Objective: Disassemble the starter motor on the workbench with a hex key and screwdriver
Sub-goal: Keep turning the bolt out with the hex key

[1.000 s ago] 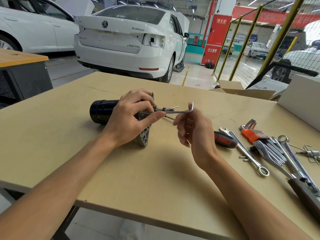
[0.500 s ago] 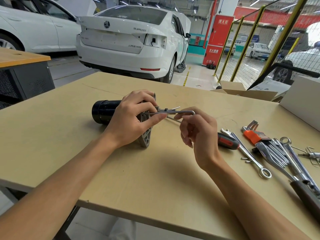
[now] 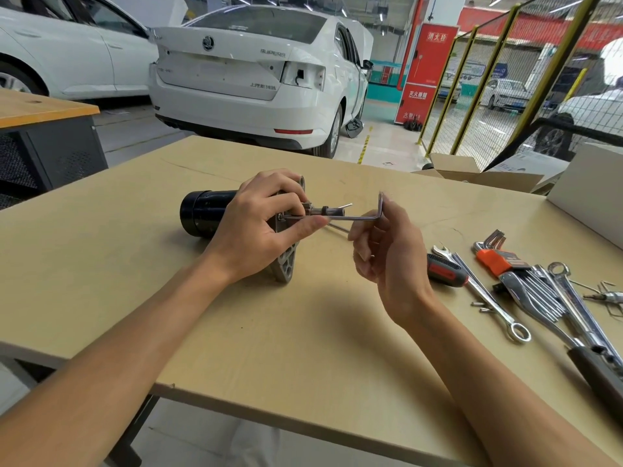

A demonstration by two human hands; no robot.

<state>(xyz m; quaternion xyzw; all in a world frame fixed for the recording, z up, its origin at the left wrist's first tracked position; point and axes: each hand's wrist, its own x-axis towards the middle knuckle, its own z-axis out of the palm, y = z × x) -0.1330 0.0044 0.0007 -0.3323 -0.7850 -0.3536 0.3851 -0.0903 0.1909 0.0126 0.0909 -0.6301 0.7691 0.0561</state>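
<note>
The black cylindrical starter motor with its grey cast-metal end flange [image 3: 209, 212] is seen lying on its side on the pale wooden surface [image 3: 135, 264], towards the far middle of it, with the flange facing the person's right. It is steadied by the left hand [image 3: 259, 227], whose fingers [image 3: 286, 200] are curled over the top of the flange while the thumb is laid along the shaft of the tool.

A silver L-shaped hex key [image 3: 354, 217] is held level, its long arm running into a bolt head on the flange face and its short arm turned upward. The short arm is pinched at the bend by the right hand [image 3: 387, 257]; the remaining fingers are loosely curled below it.

The work is judged to be at an early stage. The housing and flange are seen joined, and no motor part can be made out lying detached on the surface. What appear to be thin rods or through-bolts project from the flange beside the key, though how far they have been backed out cannot be told. The bolt under the key is judged to be partway through loosening at best.

The red-and-black-handled screwdriver [image 3: 445, 271] is lying untouched just right of the right hand, among chrome spanners [image 3: 488, 298] and an orange-holdered hex key set [image 3: 499, 261]. The screwdriver stage and the separation of the housing are judged to remain.
</note>
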